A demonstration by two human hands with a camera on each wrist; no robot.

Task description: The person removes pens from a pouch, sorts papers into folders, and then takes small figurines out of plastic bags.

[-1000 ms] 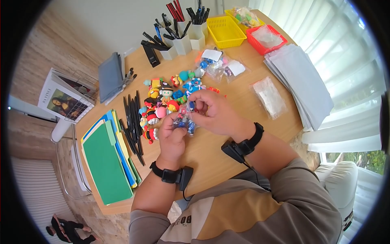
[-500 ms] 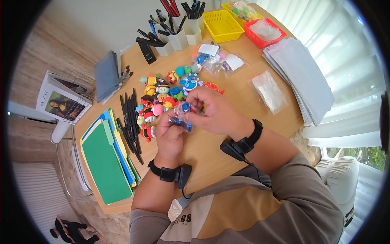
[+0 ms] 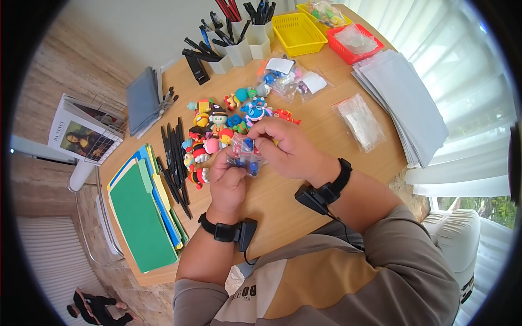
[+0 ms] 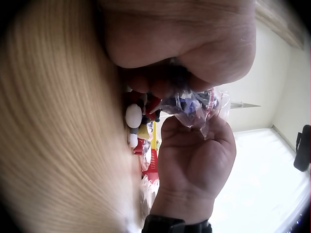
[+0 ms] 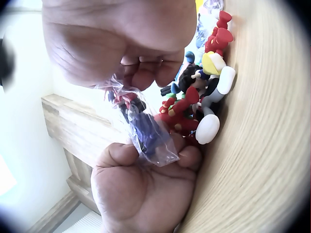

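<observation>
Between the two hands is a small clear plastic bag (image 3: 253, 163) with blue and red pieces inside. My left hand (image 3: 227, 183) pinches its lower left part between thumb and fingers. From the right, my right hand (image 3: 288, 149) pinches the upper part of the bag with thumb and forefinger. In the right wrist view the bag (image 5: 150, 138) stretches between both hands, dark blue and red contents showing through. Just beyond the hands, colourful toy figures (image 3: 218, 120) stand and lie crowded together on the table (image 3: 304, 206).
Black pens (image 3: 175, 163) and coloured folders (image 3: 138, 217) lie to the left. Pen holders (image 3: 238, 54), a yellow basket (image 3: 298, 35) and a red basket (image 3: 354, 54) stand at the back. Filled bags (image 3: 283, 81), a flat plastic packet (image 3: 359, 122) and stacked sheets (image 3: 399, 108) lie further right.
The bag has been turned and spread a little between the fingers, its blue pieces shifting. Both hands stay near the same place. The head view has shifted slightly.
</observation>
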